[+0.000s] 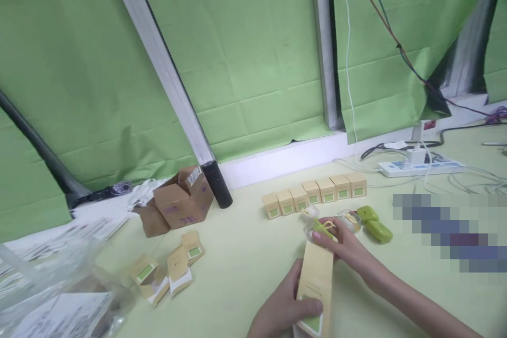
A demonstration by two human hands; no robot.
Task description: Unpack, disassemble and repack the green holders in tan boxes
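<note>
My left hand (pixel 284 303) is wrapped round a tan cardboard box (pixel 317 269) with a green label, its thumb lying across the label. At the box's far end, my right hand (pixel 344 245) pinches a clear packet (pixel 311 229) with a yellow-green piece and a yellow loop. Whether the packet is partly inside the box I cannot tell. Close by lie another clear packet (pixel 311 212) with a pale yellow loop and a clear item (pixel 350 219) with a yellow strip. Two green rounded cases (pixel 378 231) sit just right of my right hand.
Several tan boxes (pixel 327 191) stand in a row beyond my hands. Loose tan boxes (pixel 179 262) lie at left, near an open brown carton (pixel 184 203) and a black cylinder (pixel 217 185). A clear plastic bag (pixel 67 285) fills the lower left. A power strip (pixel 423 168) trails cables.
</note>
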